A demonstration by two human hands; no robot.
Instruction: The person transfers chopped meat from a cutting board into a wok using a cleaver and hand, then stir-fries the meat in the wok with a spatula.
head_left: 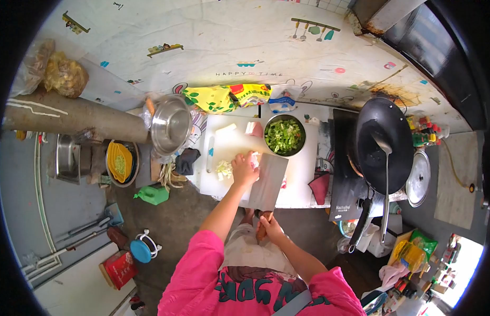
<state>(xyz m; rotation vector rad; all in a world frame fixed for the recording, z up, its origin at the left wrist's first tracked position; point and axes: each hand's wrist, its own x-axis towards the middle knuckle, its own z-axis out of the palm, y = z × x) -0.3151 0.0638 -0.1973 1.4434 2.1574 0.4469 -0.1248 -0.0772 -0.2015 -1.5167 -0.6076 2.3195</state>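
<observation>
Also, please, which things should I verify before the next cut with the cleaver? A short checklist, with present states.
1. Right hand around the handle of the cleaver: ok.
2. Left hand well away from the blade: not ok, fingertips look very close.
3. Bowl of chopped greens upright: ok.
4. Cutting board without loose pieces: not ok, pale chopped pieces lie beside the left hand.
5. Board steady underneath: cannot tell.

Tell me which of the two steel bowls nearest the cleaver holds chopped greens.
The smaller bowl, just beyond the cleaver, holds the greens; the larger bowl, over to the left, shows bare metal inside.
</observation>
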